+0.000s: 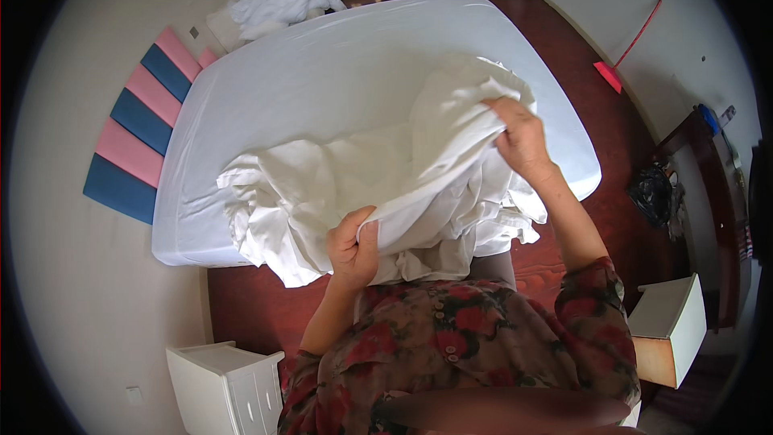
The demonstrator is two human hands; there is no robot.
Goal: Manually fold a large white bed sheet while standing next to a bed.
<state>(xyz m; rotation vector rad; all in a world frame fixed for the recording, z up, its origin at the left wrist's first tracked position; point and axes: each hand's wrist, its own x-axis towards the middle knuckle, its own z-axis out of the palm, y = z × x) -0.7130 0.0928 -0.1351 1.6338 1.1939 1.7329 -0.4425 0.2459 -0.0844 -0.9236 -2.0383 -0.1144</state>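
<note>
A large white cloth, probably a bed sheet or duvet cover, lies gathered in loose folds over the near side of the bed. My left hand pinches its edge between thumb and fingers, close to my body. Farther out and to the right, my right hand grips the same cloth, its fingertips partly hidden by the folds. A stretch of cloth runs taut between the two hands, and the rest hangs down over the near mattress side. Beneath it, the mattress wears a smooth white cover.
A pink and blue panelled headboard stands at the left wall. White bedding is heaped beyond the bed. White cabinets flank me. A red broom leans at right, near a black plastic bag and a dark wooden table.
</note>
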